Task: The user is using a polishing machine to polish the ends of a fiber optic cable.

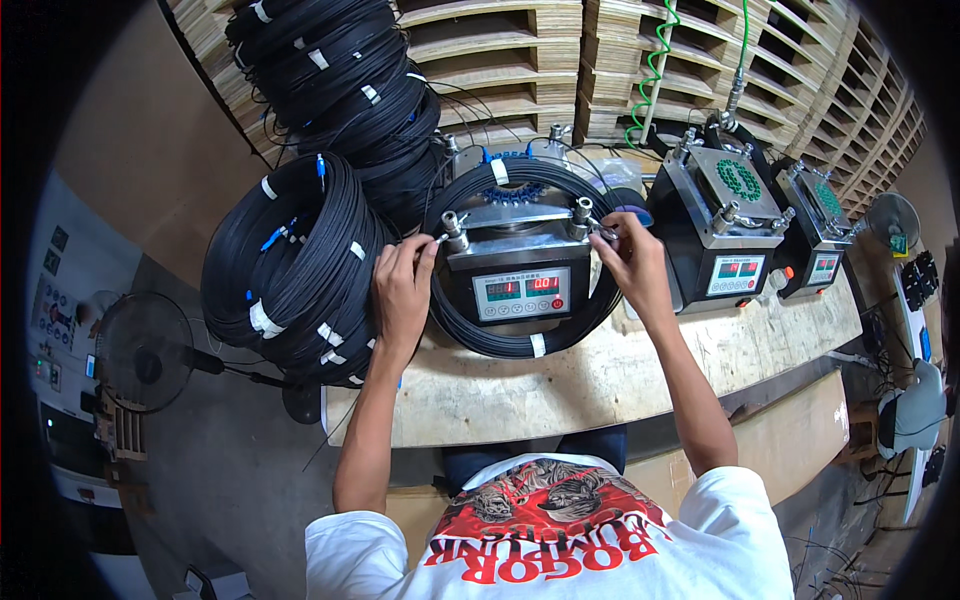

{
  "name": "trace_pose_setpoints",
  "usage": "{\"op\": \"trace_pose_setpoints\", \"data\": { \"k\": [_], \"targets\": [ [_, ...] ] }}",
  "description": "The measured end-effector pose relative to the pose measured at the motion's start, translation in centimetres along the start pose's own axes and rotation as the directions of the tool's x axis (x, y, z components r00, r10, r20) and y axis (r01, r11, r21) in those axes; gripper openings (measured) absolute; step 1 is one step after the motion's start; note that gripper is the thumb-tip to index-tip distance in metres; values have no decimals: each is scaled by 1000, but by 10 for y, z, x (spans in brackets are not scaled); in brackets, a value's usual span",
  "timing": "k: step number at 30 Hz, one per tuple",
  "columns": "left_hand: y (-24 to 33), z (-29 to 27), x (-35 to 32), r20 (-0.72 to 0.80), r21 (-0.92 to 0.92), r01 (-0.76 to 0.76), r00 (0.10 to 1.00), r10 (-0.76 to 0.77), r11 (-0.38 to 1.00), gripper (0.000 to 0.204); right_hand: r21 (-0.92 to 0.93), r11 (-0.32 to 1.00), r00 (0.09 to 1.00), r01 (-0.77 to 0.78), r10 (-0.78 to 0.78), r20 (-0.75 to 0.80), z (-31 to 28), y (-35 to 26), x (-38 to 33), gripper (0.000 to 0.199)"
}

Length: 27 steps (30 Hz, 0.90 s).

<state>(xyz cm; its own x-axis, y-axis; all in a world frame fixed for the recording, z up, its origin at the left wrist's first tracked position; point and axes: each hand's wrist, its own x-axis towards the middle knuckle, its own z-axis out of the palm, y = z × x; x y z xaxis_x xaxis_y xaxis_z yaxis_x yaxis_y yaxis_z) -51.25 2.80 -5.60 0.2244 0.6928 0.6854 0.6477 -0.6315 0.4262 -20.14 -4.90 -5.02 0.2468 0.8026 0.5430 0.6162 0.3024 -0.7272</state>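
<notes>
A small grey machine [520,290] with a digital display panel stands on the wooden bench [600,385], with a coil of black cable [500,345] looped around it. My left hand [402,290] pinches the clamp handle at the machine's top left post [455,232]. My right hand [630,262] grips the handle at the top right post [583,215]. A metal plate [515,217] spans between the two posts.
Two more similar machines [725,225] [822,240] stand to the right on the bench. Stacked black cable coils [290,265] [340,85] sit left and behind. Wooden pallets [560,60] fill the back. A fan [145,350] stands at left, green coiled hose [650,70] hangs above.
</notes>
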Motion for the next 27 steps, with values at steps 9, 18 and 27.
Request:
{"op": "trace_pose_setpoints", "data": {
  "k": [9, 18, 27],
  "targets": [
    [-4, -7, 9, 112, -38, -152, 982, 155, 988, 16, 125, 991, 999, -42, 43, -3, 1, 7, 8, 19],
    [37, -42, 66, 41, 24, -176, 984, 175, 984, 17, -111, 991, 997, -74, 73, -10, -26, 14, 53, 36],
    [-2, 43, 169, 202, -691, 459, 864, -460, 558, 26, 77, 985, 986, -157, 152, 65, 11, 104, 183, 29]
  ]
}}
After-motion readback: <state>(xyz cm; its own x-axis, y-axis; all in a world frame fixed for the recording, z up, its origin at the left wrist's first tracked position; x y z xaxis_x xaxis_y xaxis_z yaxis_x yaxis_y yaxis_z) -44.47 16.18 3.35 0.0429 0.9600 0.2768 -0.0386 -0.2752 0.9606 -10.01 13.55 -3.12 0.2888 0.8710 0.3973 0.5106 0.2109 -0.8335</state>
